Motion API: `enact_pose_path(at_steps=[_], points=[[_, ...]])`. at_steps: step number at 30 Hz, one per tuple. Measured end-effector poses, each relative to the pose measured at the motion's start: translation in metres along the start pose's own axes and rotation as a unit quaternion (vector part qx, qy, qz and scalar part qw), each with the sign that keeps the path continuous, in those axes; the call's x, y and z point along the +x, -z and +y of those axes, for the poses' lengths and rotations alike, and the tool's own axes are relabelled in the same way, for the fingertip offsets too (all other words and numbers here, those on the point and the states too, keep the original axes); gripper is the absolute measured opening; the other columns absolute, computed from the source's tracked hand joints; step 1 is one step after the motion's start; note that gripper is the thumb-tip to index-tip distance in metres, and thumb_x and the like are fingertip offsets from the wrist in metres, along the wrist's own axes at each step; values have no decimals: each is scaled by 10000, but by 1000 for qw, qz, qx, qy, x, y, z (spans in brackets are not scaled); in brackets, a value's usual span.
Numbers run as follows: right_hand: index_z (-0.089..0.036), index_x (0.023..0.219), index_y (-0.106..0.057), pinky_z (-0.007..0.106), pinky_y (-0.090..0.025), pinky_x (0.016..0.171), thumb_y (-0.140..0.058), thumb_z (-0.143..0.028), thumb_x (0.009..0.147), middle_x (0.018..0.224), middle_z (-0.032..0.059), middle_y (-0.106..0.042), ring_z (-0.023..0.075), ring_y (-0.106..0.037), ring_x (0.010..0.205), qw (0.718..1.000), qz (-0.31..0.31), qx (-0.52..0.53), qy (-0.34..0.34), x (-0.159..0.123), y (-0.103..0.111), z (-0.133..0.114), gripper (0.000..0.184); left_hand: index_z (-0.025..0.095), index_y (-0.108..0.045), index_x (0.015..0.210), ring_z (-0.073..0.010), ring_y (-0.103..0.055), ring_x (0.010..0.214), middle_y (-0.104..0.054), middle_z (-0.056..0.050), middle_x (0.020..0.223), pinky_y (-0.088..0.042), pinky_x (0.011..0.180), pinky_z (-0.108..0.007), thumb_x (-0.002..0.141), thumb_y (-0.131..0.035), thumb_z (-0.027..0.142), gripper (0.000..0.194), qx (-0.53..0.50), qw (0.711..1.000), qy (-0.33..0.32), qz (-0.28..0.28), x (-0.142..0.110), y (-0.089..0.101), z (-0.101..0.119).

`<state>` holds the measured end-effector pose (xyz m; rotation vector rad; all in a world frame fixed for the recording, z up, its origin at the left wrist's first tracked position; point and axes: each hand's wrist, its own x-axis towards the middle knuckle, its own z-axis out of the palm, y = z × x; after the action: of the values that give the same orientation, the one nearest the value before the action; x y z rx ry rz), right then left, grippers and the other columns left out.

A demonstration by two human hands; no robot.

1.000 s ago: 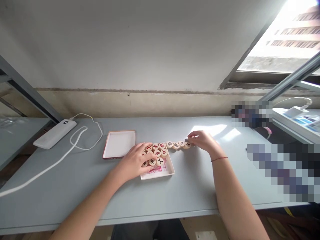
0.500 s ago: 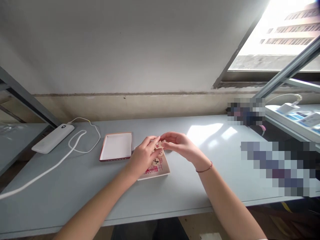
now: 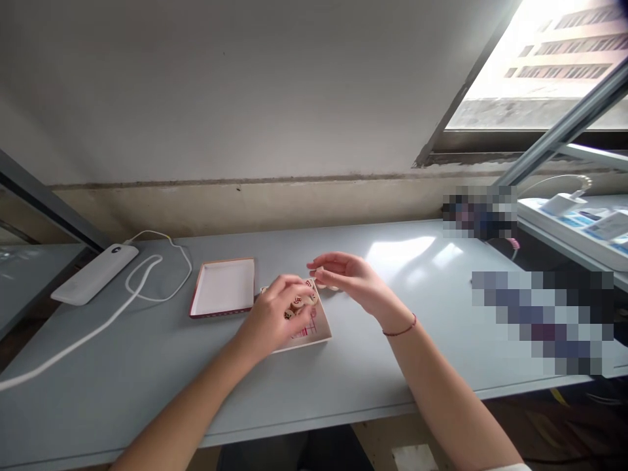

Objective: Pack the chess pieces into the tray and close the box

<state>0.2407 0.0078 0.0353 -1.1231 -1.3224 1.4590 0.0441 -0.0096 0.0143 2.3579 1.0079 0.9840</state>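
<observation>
An open shallow box (image 3: pixel 321 331) with red printing inside lies on the table and holds several round wooden Chinese chess pieces (image 3: pixel 297 301) with characters on them. Over the box's left side is my left hand (image 3: pixel 275 311), its fingers curved and apart around the pieces; part of the box is hidden beneath it. Just beyond the box's right corner, my right hand (image 3: pixel 350 275) pinches a pale piece (image 3: pixel 320 272) between thumb and fingers. More pieces (image 3: pixel 328 286) sit on the table under that hand, partly covered.
Left of the box lies an empty box lid (image 3: pixel 223 288) with a red edge. A white power strip (image 3: pixel 93 275) and its white cable (image 3: pixel 105 330) are farther left. Blurred items lie at the right. A wall and a metal frame post (image 3: pixel 559 127) bound the table.
My hands have moved apart. My left hand has drawn back over the box from the piece near my right fingers, and its fingers now curl round the pieces. Pieces under my right hand show more.
</observation>
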Motion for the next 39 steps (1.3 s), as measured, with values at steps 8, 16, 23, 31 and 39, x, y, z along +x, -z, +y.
enact_pose_path(at_steps=[8,16,23,31,39], points=[[-180,987,-634,349,-545,801,-693,-415,727,1096,100,-667,211,-635,977,995,80,-51,28,0,7,-3,355,226,-647,876,-186,-590,971,-699,0,937,-411,909,-359,842,-562,193,98,77,979,-99,-160,-5,-4,-1],[-188,978,-618,317,-549,745,-673,-400,755,1041,87,-682,179,-650,894,995,59,-78,33,-3,3,-4,312,221,-655,886,-199,-555,1009,-704,-6,1020,-373,910,-395,898,-525,237,132,152,965,-114,-183,-5,-11,-11],[-176,937,-597,271,-565,558,-601,-477,797,908,81,-688,157,-664,715,987,28,-160,-10,-6,-1,-2,332,230,-657,882,-247,-520,1054,-625,-37,1139,-415,847,-417,892,-510,230,147,211,963,-94,-140,-5,-14,-11],[-224,831,-639,221,-438,474,-456,-437,890,802,22,-638,107,-588,593,926,-74,-369,18,-14,-3,-4,287,230,-595,1049,-260,-505,1133,-560,-74,1254,-395,942,-469,803,-609,232,246,189,974,-54,-112,-6,-13,-15],[-259,927,-649,260,-468,660,-555,-228,795,985,29,-583,108,-585,706,875,-138,-460,57,-21,-3,-6,165,208,-559,1150,-283,-469,1206,-544,-101,1284,-364,1018,-475,793,-644,349,393,175,976,-60,-113,-7,-8,-21]])
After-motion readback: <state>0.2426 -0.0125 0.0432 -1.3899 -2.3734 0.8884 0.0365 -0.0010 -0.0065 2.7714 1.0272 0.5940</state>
